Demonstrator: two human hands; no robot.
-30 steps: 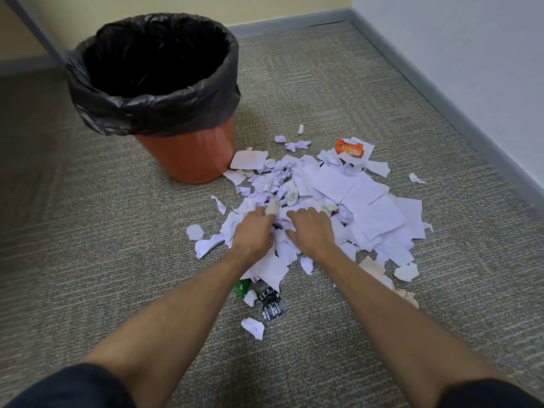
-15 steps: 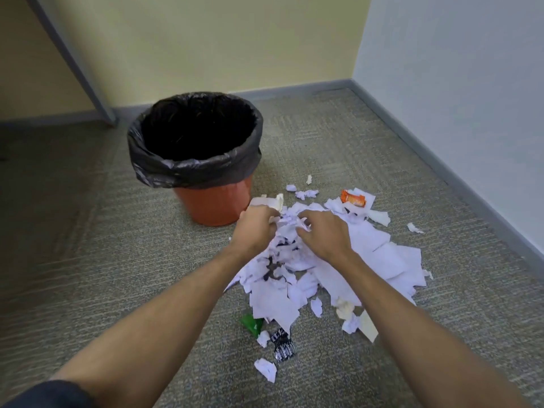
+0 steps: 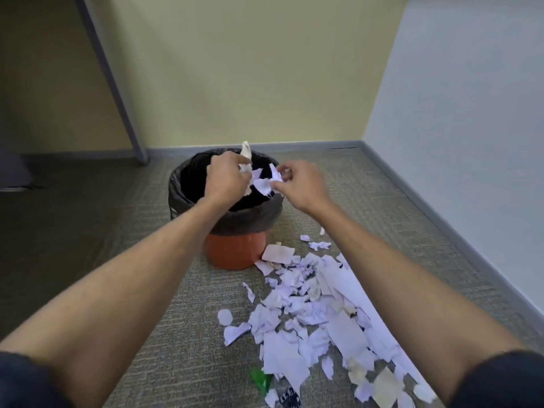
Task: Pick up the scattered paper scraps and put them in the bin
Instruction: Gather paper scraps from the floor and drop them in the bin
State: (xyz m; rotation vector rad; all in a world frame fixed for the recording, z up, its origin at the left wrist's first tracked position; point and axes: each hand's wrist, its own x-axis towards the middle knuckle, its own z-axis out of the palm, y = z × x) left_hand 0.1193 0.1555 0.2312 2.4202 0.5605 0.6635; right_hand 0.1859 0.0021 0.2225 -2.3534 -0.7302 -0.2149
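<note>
Head view: the left hand (image 3: 225, 178) hangs over the mouth of the bin (image 3: 235, 254), fingers curled round a clump of white scraps (image 3: 246, 164), one creamy strip poking up above the knuckles. Just right of it the right hand (image 3: 300, 184) pinches more torn white paper (image 3: 266, 184) between thumb and fingertips, also above the bin's opening; the two handfuls nearly touch. Beneath both hands the bin is an orange tub lined with a black bag (image 3: 182, 195) folded over its rim; its inside looks dark, and whether anything lies in it cannot be told.

The floor is a grey-beige ribbed carpet (image 3: 147, 260) running to a grey skirting board, with a yellowish wall (image 3: 250, 69) beyond the hands and a pale blue-white wall (image 3: 471, 128) to the right of the right hand. A grey slanted post (image 3: 117, 98) stands beyond and left of the left hand.

Below and nearer than the right hand, a loose pile of paper scraps (image 3: 309, 319) spreads from the bin's foot under the right forearm: white and lilac-tinted, torn, crumpled, of mixed sizes, with a few beige pieces. A green scrap (image 3: 260, 381) lies at its near edge.
</note>
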